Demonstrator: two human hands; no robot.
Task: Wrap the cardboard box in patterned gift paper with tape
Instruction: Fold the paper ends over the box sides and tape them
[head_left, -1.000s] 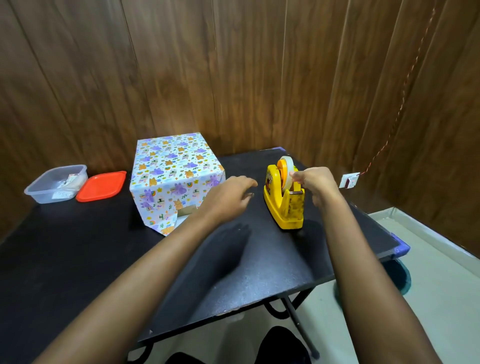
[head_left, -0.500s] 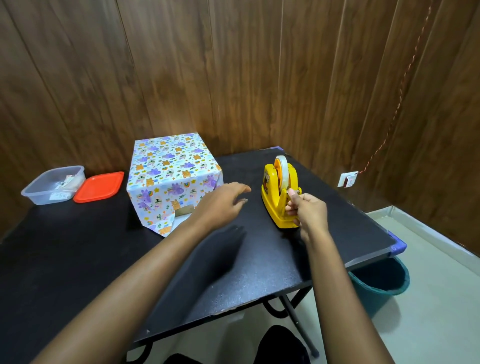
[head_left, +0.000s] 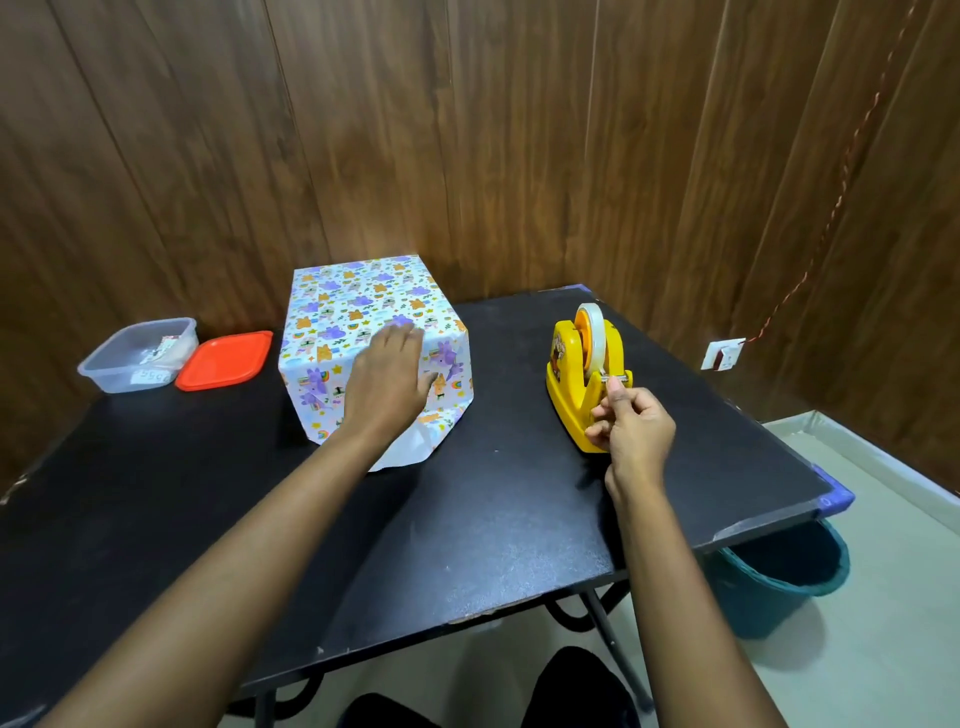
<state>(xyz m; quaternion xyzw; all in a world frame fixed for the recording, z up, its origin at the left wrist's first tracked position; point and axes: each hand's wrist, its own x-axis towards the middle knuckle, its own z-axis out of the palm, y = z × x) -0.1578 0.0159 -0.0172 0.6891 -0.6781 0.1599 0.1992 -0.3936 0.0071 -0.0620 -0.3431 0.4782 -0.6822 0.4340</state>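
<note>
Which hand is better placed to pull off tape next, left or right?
Right. The right hand pinches the tape at the yellow dispenser; the left hand rests flat on the wrapped box.

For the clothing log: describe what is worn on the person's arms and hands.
The left arm and right arm are bare to the frame edge, no sleeves. The left hand and right hand wear no gloves; no watch or bracelet shows.

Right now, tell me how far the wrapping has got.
Done: patterned paper covers the top and both visible sides. In hand: the left hand presses flat on the near side, while the right hand pinches tape at the yellow dispenser. Left: the loose flap at the bottom, white underside showing, is not yet taped down.
</note>
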